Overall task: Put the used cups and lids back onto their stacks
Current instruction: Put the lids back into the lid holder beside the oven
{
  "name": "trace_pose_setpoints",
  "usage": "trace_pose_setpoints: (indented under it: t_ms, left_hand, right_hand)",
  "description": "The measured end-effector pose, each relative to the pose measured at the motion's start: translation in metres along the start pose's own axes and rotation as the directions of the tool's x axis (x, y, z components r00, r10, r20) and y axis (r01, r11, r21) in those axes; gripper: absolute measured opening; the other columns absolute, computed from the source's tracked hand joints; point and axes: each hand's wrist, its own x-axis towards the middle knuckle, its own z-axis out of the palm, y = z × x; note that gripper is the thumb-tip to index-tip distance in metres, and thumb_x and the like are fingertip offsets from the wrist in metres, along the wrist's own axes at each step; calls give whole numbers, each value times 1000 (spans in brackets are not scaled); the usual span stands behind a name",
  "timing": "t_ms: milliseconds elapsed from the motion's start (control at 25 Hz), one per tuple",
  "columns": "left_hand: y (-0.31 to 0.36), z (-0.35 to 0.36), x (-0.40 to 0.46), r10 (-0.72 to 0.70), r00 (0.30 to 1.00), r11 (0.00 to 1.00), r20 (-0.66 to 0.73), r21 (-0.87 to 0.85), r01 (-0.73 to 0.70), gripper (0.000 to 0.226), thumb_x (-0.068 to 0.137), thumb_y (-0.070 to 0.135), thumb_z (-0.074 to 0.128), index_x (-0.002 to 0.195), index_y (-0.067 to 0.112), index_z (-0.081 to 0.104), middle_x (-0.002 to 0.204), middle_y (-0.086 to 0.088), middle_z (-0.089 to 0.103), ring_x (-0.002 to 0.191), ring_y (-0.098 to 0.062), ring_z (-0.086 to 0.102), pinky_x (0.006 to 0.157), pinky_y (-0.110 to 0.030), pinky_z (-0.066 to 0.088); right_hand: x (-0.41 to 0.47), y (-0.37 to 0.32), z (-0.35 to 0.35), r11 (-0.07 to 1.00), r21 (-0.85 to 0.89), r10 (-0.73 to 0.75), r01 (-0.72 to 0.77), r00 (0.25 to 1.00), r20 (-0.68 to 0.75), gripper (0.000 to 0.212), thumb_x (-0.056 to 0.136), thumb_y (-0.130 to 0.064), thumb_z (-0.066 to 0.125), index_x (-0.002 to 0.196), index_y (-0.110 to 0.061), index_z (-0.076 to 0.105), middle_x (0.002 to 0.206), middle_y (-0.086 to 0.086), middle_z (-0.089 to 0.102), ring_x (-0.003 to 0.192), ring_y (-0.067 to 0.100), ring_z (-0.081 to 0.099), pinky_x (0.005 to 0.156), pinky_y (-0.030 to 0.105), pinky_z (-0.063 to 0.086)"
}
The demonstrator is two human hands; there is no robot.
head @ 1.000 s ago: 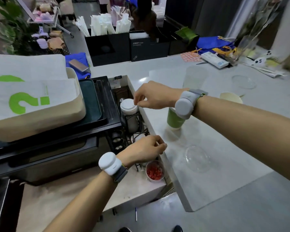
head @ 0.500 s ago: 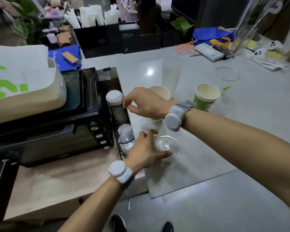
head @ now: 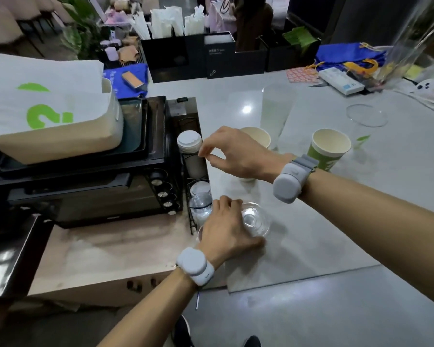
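Note:
My left hand [head: 226,231] lies over the near edge of a clear dome lid [head: 256,219] on the grey counter, fingers curled onto its rim. My right hand [head: 236,154] hovers just right of the stack of white lids [head: 189,142] in the black wire rack, thumb and forefinger pinched together with nothing visible between them. Lower in the rack sit a stack of clear dome lids [head: 200,205] and more white lids [head: 200,187]. One green paper cup [head: 258,137] is partly hidden behind my right hand; another [head: 330,149] stands to the right. A tall clear cup [head: 276,113] stands behind them.
A flat clear lid [head: 366,115] lies at the far right of the counter. A black oven [head: 90,186] with a white bag [head: 48,106] on top stands left of the rack. Black straw boxes [head: 201,56] line the back. The counter edge [head: 298,281] runs near me.
My left hand moved from the rack onto the clear dome lid on the counter. My right hand drew slightly back from the white lid stack. The view shifted right and back.

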Motion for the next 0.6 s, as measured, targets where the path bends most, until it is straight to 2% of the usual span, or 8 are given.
trace_pose_setpoints:
  t_ms: [80, 160, 320, 400, 480, 600]
  left_hand:
    - [-12, -6, -2, -37, 999, 999, -33, -18, 37, 108, 59, 75, 74, 147, 19, 46, 132, -1, 45, 129, -23, 39, 98, -37, 46]
    - [-34, -14, -9, -83, 992, 995, -96, -65, 77, 110, 57, 79, 68, 148, 22, 46, 131, 2, 45, 128, -20, 37, 98, -37, 48]
    - [-92, -33, -19, -169, 975, 975, -145, -172, 144, 96, 61, 75, 74, 141, 29, 48, 117, 8, 41, 117, -18, 44, 96, -32, 46]
    - [-119, -44, -15, -221, 967, 954, -127, -236, 187, 89, 62, 74, 77, 135, 34, 47, 117, 9, 40, 113, -14, 51, 93, -28, 45]
    - [-134, -51, -8, -262, 961, 934, -87, -274, 229, 96, 63, 78, 76, 140, 33, 43, 124, 9, 39, 111, -14, 57, 91, -28, 44]
    - [-155, -54, 7, -303, 952, 912, -53, -305, 273, 105, 68, 72, 76, 152, 23, 38, 133, 7, 38, 123, -19, 59, 97, -28, 44]
  right_hand:
    - [5, -2, 3, 999, 17, -28, 29, 999, -14, 20, 95, -10, 65, 109, -13, 79, 103, -2, 79, 107, 25, 63, 92, 28, 46]
    - [12, -5, 7, 999, 30, -35, 35, 999, -12, 20, 96, -10, 65, 110, -13, 79, 104, -3, 79, 107, 25, 63, 92, 28, 46]
    - [28, -12, 17, 998, 42, -48, 48, 999, -8, 20, 94, -8, 66, 107, -11, 80, 100, 0, 79, 100, 24, 67, 86, 26, 46]
    - [42, -14, 29, 999, 46, -26, 23, 998, 49, 21, 94, -9, 65, 109, -12, 80, 102, 0, 80, 98, 22, 69, 84, 23, 45]
    - [52, -14, 43, 999, 39, 3, -8, 992, 128, 22, 94, -12, 65, 110, -14, 79, 104, -2, 79, 98, 19, 71, 84, 22, 46]
    - [65, -12, 75, 999, 1, 46, -48, 964, 263, 23, 94, -19, 65, 113, -18, 78, 108, -3, 77, 100, 16, 70, 83, 24, 48]
